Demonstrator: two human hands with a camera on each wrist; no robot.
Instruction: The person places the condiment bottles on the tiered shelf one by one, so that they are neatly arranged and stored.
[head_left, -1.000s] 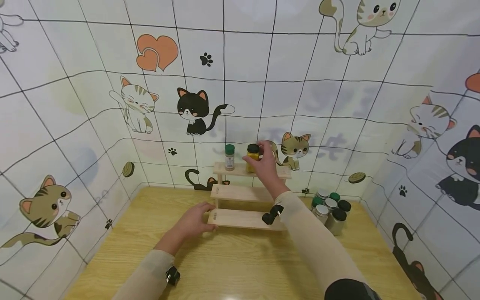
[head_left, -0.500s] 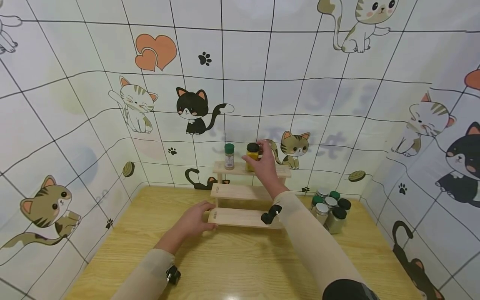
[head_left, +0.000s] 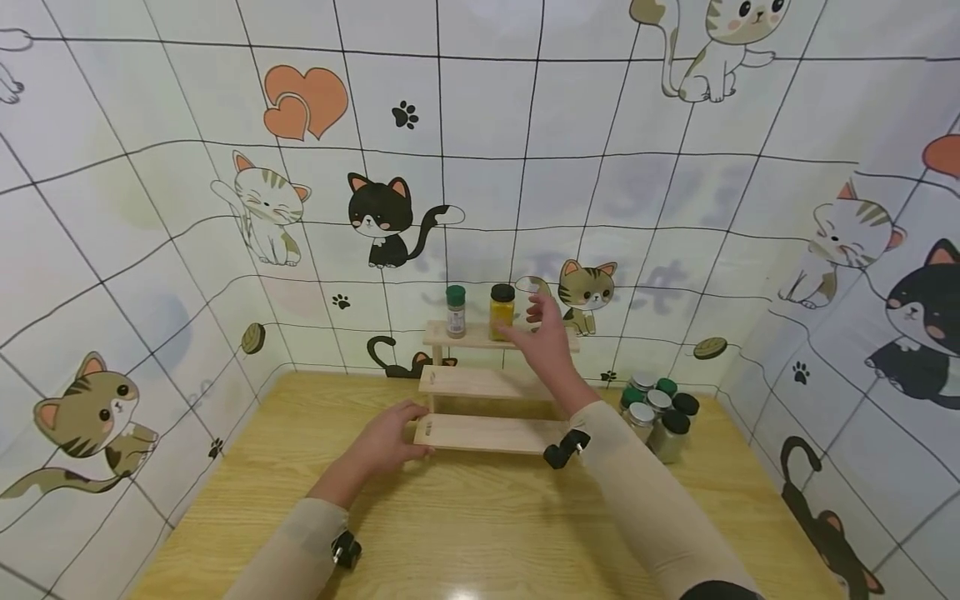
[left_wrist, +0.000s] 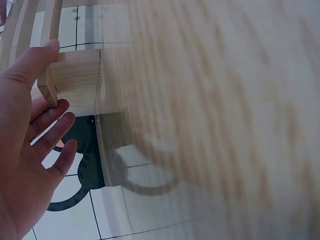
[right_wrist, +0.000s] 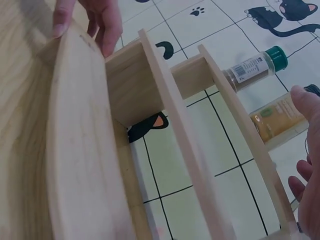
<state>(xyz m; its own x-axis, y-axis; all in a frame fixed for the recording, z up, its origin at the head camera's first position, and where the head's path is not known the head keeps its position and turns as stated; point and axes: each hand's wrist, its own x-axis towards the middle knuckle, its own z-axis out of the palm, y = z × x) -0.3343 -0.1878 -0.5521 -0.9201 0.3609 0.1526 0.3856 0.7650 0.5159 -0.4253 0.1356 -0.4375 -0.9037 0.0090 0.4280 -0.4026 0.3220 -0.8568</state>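
Head view: the right hand [head_left: 547,346], thumb and fingers parted and holding nothing, is just beside the yellow jar [head_left: 502,310] (contact at the thumb cannot be told). This jar stands upright on the top board [head_left: 477,335] of the three-tier wooden rack [head_left: 480,382], right of a green-capped jar [head_left: 456,312]. The left hand [head_left: 384,442] grips the lowest board [head_left: 487,433] at its left end. More jars [head_left: 658,402] stand on the bench [head_left: 465,517].

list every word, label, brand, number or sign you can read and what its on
None is readable.
Green-capped jar: label with barcode, print too blurred.
Yellow jar: label too blurred.
Wooden rack: dark marks on lowest shelf, too small.
Grouped jars: no writing visible.
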